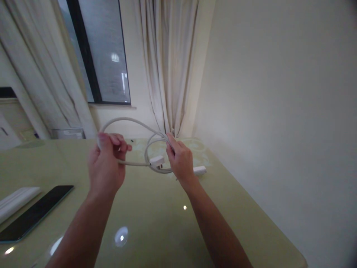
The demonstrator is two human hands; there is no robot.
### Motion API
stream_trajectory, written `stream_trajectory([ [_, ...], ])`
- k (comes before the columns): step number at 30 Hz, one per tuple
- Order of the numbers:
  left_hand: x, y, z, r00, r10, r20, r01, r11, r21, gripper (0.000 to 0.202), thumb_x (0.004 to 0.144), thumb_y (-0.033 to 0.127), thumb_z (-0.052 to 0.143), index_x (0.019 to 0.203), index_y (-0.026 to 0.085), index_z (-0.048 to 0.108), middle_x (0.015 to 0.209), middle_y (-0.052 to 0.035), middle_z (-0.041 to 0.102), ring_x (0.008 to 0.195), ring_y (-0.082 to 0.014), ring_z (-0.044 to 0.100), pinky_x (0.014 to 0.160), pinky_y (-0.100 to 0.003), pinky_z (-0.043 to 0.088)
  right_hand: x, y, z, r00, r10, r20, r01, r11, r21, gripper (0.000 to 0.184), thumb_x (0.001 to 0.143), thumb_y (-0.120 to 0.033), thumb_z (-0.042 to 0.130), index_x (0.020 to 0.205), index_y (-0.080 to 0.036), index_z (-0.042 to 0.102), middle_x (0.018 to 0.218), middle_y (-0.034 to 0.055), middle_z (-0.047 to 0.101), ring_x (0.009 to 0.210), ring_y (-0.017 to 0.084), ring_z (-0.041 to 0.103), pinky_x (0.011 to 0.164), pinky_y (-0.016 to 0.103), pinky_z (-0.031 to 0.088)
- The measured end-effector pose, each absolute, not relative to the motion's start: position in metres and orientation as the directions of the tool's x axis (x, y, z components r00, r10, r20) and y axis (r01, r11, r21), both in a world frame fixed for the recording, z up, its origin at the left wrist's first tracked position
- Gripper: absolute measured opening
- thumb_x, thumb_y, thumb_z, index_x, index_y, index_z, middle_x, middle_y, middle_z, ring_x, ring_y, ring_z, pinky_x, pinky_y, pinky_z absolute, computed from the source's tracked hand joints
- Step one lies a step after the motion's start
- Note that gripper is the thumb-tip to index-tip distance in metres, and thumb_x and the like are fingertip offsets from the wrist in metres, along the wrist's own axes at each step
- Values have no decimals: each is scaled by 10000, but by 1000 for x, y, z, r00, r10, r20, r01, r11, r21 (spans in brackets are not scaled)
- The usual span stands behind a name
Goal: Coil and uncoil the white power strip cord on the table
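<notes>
A cable (136,164) is gripped by the right hand (182,160) and, apparently, the left hand (107,163). Between them, a plug (157,160) is seen.

— Can any lettering be read on the white pronged plug (157,161) or the pale cable (134,164)?
— None can be made out.
— And on the black slab (36,214) or the long white object (19,201)?
— No brand, number or sign can be read there.

The right hand (181,158) hides some cable (125,119) (a white slab (19,200) runs off the left edge).
</notes>
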State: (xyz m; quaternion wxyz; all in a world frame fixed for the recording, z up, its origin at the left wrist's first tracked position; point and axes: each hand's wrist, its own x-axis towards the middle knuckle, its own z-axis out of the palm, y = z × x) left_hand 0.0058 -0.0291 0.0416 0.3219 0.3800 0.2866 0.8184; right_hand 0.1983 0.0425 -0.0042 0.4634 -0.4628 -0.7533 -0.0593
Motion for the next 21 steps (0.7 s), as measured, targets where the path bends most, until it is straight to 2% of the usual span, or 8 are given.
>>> stream_trajectory([
  [2,-6,-36,53,-368,870,328,-590,-492,640,410,1104,386,548,743,195,505,710,45,431,455,-57,245,345,-140,264,200,50,-10,-159,671,724,759,552,-345,454,1069,-269,567,1509,-274,676,940,95,761,759,198,696,739,284,518],
  [5,-16,-37,59,-185,962,199,-678,-272,683,362,1112,317,510,780,178,544,677,71,379,420,-40,107,296,-133,163,207,61,-12,-96,652,752,634,622,-459,414,1045,-258,582,1429,-249,736,1027,114,793,880,229,739,826,323,558],
  [7,-16,-32,54,-151,975,165,-581,-223,783,292,1085,309,544,843,163,614,681,68,397,423,-36,137,305,-129,168,214,63,-7,45,624,780,439,689,-577,373,1043,-318,596,1359,-220,770,1087,113,804,963,234,746,871,338,579],
  [9,-12,-24,45,-183,962,201,-419,-261,870,214,1041,337,620,927,162,667,685,64,420,439,-38,201,336,-122,183,221,59,4,200,651,732,211,701,-681,402,1034,-425,628,1338,-203,770,921,63,791,778,192,717,719,300,586],
  [12,-7,-11,29,-224,924,309,-204,-355,912,290,970,464,716,979,177,684,680,67,425,474,-47,255,395,-130,205,229,45,21,286,750,597,-89,641,-763,510,995,-526,683,1364,-178,737,538,-86,524,408,105,425,397,219,389],
  [14,-5,-5,22,-211,913,348,-93,-374,923,373,937,547,727,985,179,692,686,59,451,492,-56,280,425,-153,222,230,34,30,282,784,553,-226,614,-756,519,980,-548,703,1339,-176,737,510,-123,409,363,77,321,335,199,296],
  [17,-2,-3,17,-183,896,403,82,-395,915,449,946,628,669,970,182,709,735,15,548,547,-91,382,474,-200,298,225,23,33,228,802,553,-311,598,-739,481,993,-584,674,1244,-186,769,575,-110,434,360,50,329,315,181,277],
  [21,2,-10,22,-148,838,525,273,-476,836,547,1025,676,505,884,189,710,755,-27,616,660,-156,517,590,-266,431,212,18,29,101,800,591,-261,594,-761,475,1029,-593,619,1153,-171,798,621,-71,547,353,41,388,305,175,292],
])
